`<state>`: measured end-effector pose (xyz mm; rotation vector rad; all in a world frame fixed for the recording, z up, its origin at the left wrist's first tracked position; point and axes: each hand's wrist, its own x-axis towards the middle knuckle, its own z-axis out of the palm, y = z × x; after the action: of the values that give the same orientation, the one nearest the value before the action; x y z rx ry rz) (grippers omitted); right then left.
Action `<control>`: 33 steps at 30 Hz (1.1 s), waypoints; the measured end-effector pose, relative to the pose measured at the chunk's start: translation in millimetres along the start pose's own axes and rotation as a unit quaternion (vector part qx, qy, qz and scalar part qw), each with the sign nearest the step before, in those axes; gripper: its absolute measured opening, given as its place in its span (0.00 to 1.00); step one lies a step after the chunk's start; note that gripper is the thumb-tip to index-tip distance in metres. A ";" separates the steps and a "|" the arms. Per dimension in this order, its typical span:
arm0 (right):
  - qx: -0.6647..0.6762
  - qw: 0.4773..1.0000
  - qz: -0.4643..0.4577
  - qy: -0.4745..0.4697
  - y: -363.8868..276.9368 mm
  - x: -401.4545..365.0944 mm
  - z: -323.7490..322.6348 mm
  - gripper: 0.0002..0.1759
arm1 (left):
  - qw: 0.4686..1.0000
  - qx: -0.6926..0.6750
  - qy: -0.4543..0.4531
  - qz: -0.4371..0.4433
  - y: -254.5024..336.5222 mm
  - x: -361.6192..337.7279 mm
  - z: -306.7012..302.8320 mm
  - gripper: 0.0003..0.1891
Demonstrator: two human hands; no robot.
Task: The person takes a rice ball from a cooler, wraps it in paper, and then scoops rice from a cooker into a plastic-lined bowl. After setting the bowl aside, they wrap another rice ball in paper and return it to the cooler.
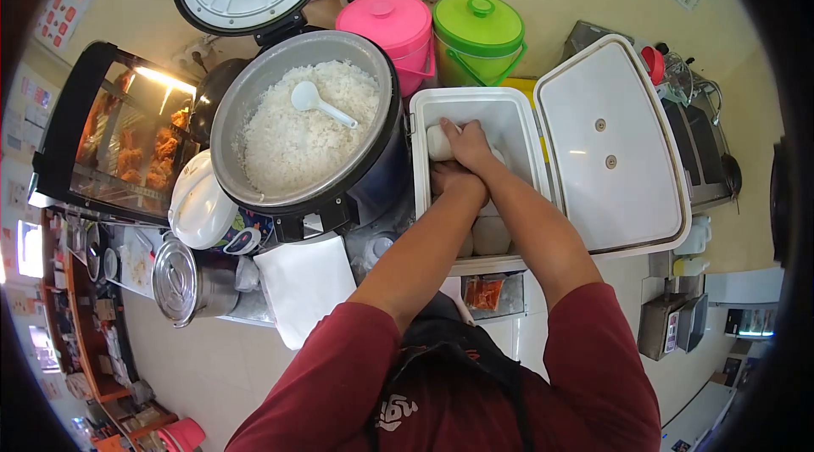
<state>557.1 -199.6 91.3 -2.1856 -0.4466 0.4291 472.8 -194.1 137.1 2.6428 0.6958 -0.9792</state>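
Both my hands are inside a white cooler box (475, 96) whose lid (610, 147) is swung open to the right. My right hand (469, 145) is the farther one, its fingers curled over a rounded white wrapped bundle (439, 143). Just below it, my left hand (451, 177) reaches down along the box's left side. Its fingers are mostly hidden, so what they hold cannot be made out. The wrists lie close together, one crossing near the other. More pale wrapped bundles (492, 236) sit at the near end of the box.
Left of the box stands an open rice cooker (222, 147) full of rice (288, 138), with a white scoop (315, 103) on top. Behind are pink (386, 24) and green (479, 28) lidded buckets. Farther left are a lit fried-chicken case (127, 138), a steel pot (175, 282) and white paper (307, 287).
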 end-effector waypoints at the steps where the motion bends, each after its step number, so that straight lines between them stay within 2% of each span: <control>1: -0.003 1.000 -0.004 0.002 0.4 -1.1 1.3 0.43 | 0.999 0.027 -0.016 -0.007 0.2 -6.2 -1.9 0.46; 3: -0.019 1.000 -0.010 0.002 2.4 -3.2 -0.4 0.43 | 0.995 0.084 -0.046 -0.016 5.9 -27.6 -8.7 0.46; 6: -0.070 0.998 0.002 -0.005 -0.9 -20.3 3.7 0.41 | 0.999 0.009 0.027 0.017 7.1 -75.7 13.9 0.41; 8: -0.114 0.993 0.028 0.014 -25.2 -33.4 0.5 0.40 | 0.979 0.060 0.116 0.159 -14.3 -126.3 17.3 0.34; 11: -0.270 0.963 0.019 0.014 -37.5 -34.9 -5.8 0.37 | 0.931 -0.094 0.259 0.238 -56.9 -159.1 29.2 0.27; 13: -0.317 0.947 0.035 -0.036 -54.7 -41.9 -15.1 0.35 | 0.875 -0.185 0.326 0.307 -91.8 -189.7 26.2 0.26; 17: -0.342 0.934 0.058 -0.081 -35.9 -38.8 5.5 0.35 | 0.868 -0.191 0.327 0.322 -129.0 -218.3 47.0 0.25; 20: -0.325 0.927 0.089 -0.165 -24.9 -15.0 -3.0 0.38 | 0.865 -0.227 0.323 0.311 -141.2 -223.4 69.4 0.25; 23: -0.390 0.897 0.056 -0.201 -65.4 -39.4 -23.6 0.41 | 0.863 -0.270 0.325 0.278 -149.3 -230.4 85.7 0.26; 26: -0.457 0.884 0.019 -0.099 -42.5 -52.2 12.1 0.41 | 0.866 -0.297 0.320 0.243 -156.4 -228.5 106.0 0.27; 29: -0.403 0.907 0.042 -0.115 -37.1 -48.9 13.2 0.44 | 0.868 -0.298 0.325 0.227 -159.1 -224.0 120.0 0.27; 32: -0.435 0.893 0.037 -0.110 -59.6 -67.7 -6.4 0.46 | 0.871 -0.314 0.325 0.193 -164.9 -226.5 128.0 0.27; 33: -0.462 0.881 -0.021 -0.103 -52.3 -76.3 -7.7 0.46 | 0.873 -0.322 0.322 0.178 -167.6 -228.3 130.4 0.27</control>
<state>484.9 -209.1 148.8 -3.0505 -0.9648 0.4826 164.6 -179.1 181.4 2.3018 0.4932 0.2462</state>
